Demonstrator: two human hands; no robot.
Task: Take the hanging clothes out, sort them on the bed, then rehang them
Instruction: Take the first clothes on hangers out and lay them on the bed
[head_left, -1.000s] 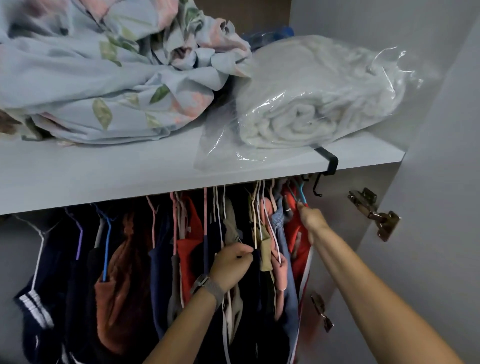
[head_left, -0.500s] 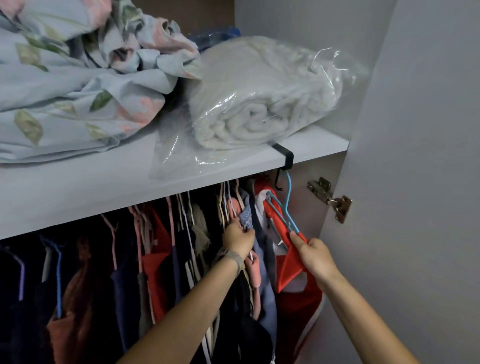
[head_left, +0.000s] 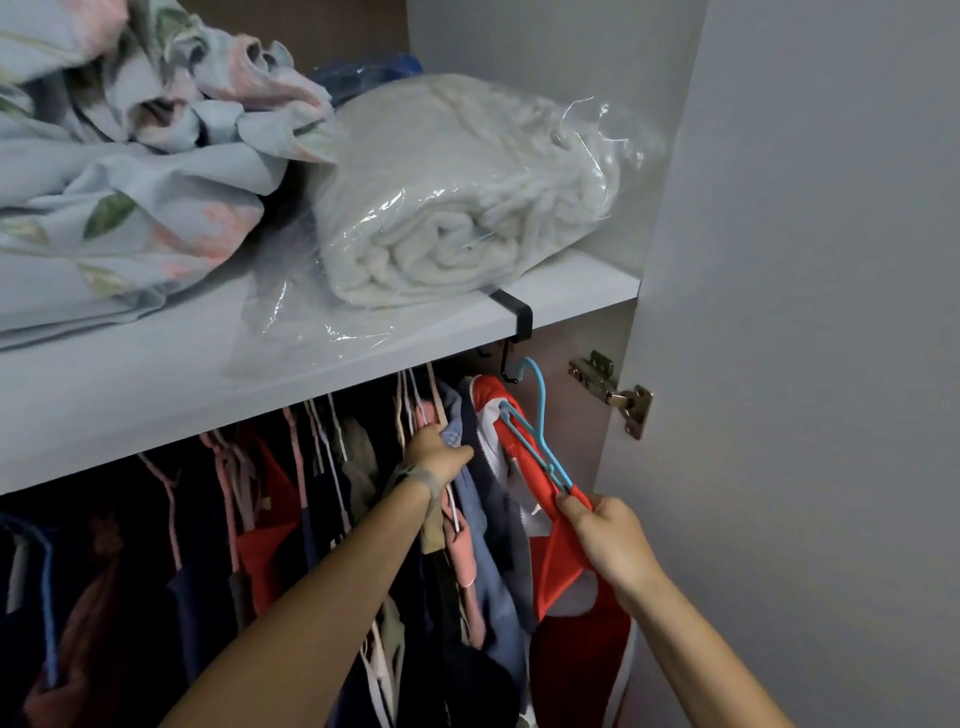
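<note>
On the far left I am seeing a crumpled pale-blue floral bedsheet (head_left: 130, 171) lying on the white wardrobe shelf (head_left: 156, 410), and beside it a rolled cream blanket in a clear plastic bag (head_left: 457, 208). Under the shelf a row of dark, orange and pink clothes on thin hangers (head_left: 249, 519) is hanging packed together. I am watching my left hand (head_left: 436, 460), with a grey watch strap at the wrist, reaching into that row; its fingers are curling around a bunch of hanger necks and a light-blue denim garment (head_left: 488, 551), gripping them. Just right of it, a black metal hook (head_left: 511, 332) is clamped over the shelf edge. My right hand (head_left: 610, 540) is pinching the shoulder of a red garment with white trim (head_left: 566, 597) together with the end of its blue plastic hanger (head_left: 540, 431), which is tilting, its hook just beside the black one. A brass door hinge (head_left: 615, 395) is showing on the grey wardrobe door (head_left: 805, 364).
</note>
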